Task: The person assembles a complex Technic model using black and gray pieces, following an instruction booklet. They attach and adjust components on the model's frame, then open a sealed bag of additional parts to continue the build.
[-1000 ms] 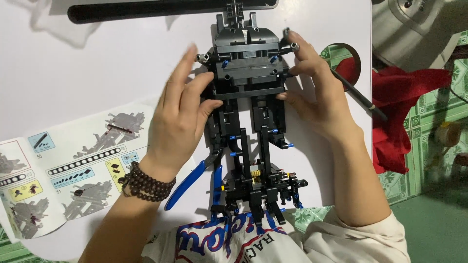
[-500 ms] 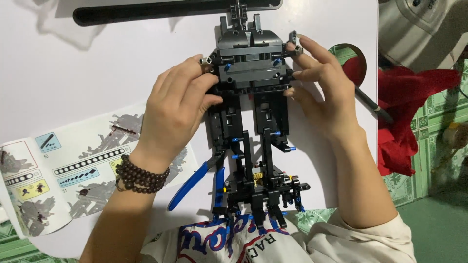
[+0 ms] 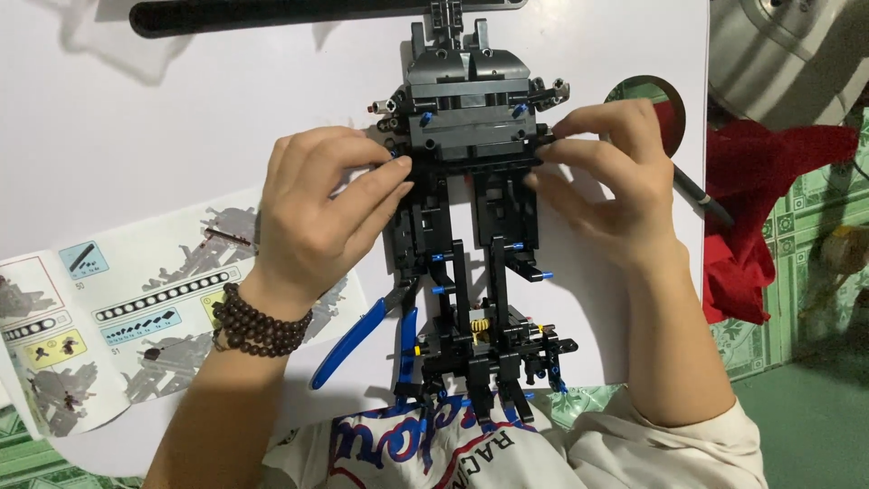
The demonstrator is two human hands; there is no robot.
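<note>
Left hand: my left hand (image 3: 317, 204) was curled against the left side of the model, fingers half closed, the thumb and first fingers pinching the left end of a black cross beam (image 3: 471, 165).
Right hand: my right hand (image 3: 611, 186) was on the other side, fingers narrow and bent, the fingertips pressing the right end of the same beam.
Model: the black and grey brick model (image 3: 471, 244) lay flat on the white table (image 3: 136, 136), between both hands, its grey wide part away from me and its narrow end with a small yellow gear (image 3: 481, 327) near my chest.
State of the build: I judged the frame was mostly together, since long black beams, blue pins and the grey body were already joined in one piece. The cross beam looked seated, or almost; I could not tell if it was fully clicked in.
What was left: I judged there was more to add, because the instruction booklet (image 3: 109, 317) was open beside my left arm.
Nearby: blue-handled pliers (image 3: 362, 340) lay partly under the model, just beside my left wrist with its dark bead bracelet (image 3: 262, 321).
Far edge: a long black part (image 3: 272, 14) lay across the top of the table, apart from the hands.
Right side: a red cloth (image 3: 769, 199) hung beyond the table edge.
</note>
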